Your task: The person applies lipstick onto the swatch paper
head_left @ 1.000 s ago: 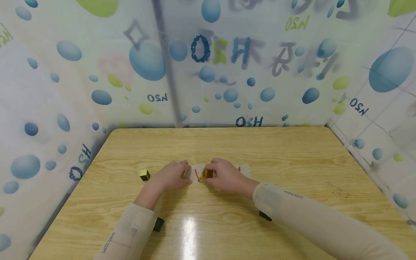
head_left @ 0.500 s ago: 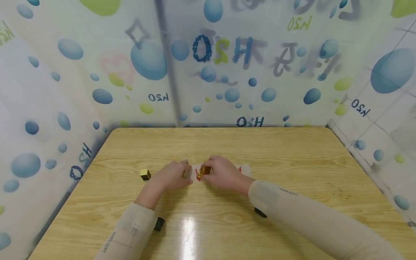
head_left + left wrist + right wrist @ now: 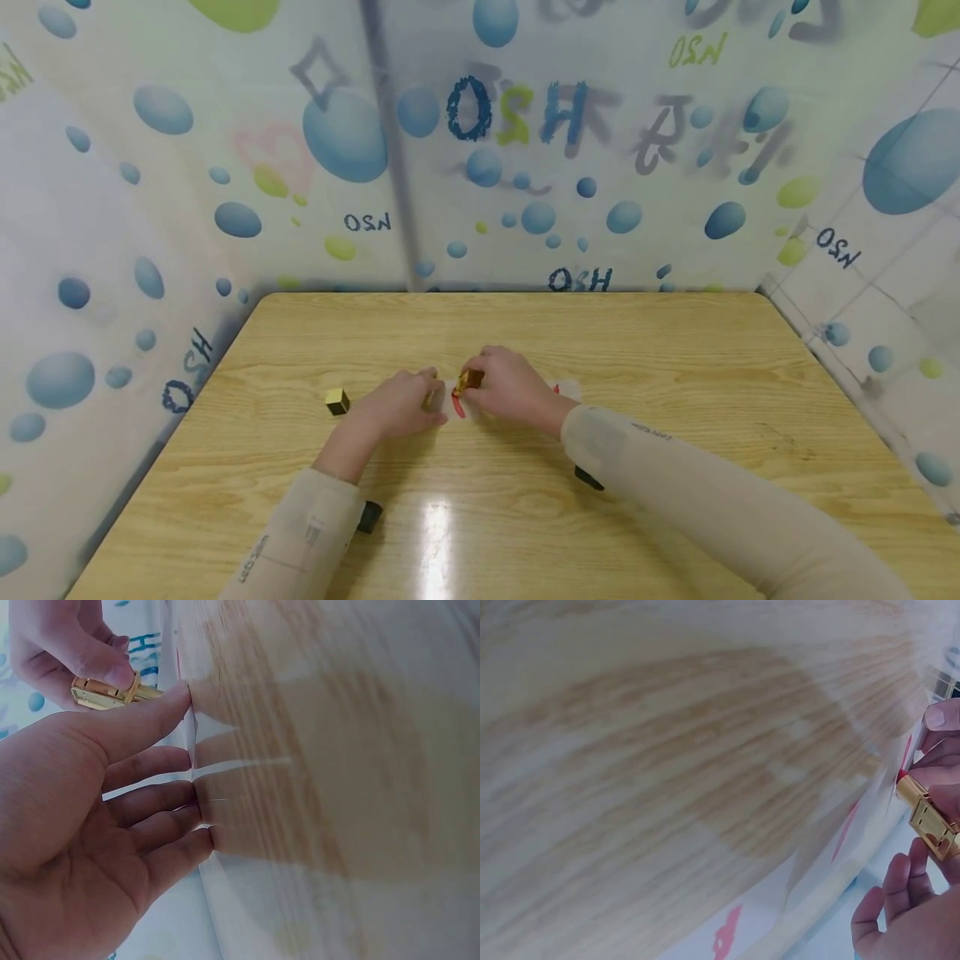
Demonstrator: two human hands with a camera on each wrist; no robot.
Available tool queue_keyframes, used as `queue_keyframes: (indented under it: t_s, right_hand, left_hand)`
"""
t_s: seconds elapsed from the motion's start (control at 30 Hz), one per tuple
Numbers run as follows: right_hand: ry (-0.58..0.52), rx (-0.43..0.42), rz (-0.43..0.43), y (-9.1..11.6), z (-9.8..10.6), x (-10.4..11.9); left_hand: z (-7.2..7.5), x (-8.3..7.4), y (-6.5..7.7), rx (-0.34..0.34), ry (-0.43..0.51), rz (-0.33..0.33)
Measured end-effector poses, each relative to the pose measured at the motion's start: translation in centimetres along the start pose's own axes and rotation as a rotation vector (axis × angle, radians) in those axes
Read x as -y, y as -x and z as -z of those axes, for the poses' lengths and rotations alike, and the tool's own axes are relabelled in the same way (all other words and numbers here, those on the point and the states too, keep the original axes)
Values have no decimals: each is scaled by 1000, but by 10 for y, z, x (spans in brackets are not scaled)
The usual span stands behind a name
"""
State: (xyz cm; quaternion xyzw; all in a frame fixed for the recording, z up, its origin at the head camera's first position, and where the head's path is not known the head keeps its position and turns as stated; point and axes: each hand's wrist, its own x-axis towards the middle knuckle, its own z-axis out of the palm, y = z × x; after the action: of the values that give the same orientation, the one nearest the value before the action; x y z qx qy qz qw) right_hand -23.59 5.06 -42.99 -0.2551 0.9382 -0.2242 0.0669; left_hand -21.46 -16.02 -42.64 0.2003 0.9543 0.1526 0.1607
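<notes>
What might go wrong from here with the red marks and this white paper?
The paper could slip, since the left hand seems to steady it with its fingertips only. The red tip of the gold tube might smear or snap if the right hand presses too hard. The right sleeve could also nudge the black object partly hidden by it on the table.

"Head camera?"
"High, facing forward and down across the pale wood-grain table (image 3: 600,329)."
"Wrist cameras?"
"Close and low; both share the shiny gold box-shaped tube (image 3: 93,693): left's upper left, right's right edge."
</notes>
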Motion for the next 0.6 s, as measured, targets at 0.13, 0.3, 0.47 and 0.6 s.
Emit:
queue_keyframes:
  t_s: [0.13,0.3,0.47,0.6]
  right_hand:
    - [-16,-5,-8,-1,0,0]
    - [-23,-16,-13,-2,-1,-1]
    - [-40,-54,-12,-1,-1,-1]
    - [-49,-62,-20,-1,1,-2]
  left_hand:
    - [-1,1,0,-5,-11,-6]
    - [-1,1,0,-9,-20,-4]
    - [0,-2,0,-2,-14,21]
    - [1,-2,2,6,-8,29]
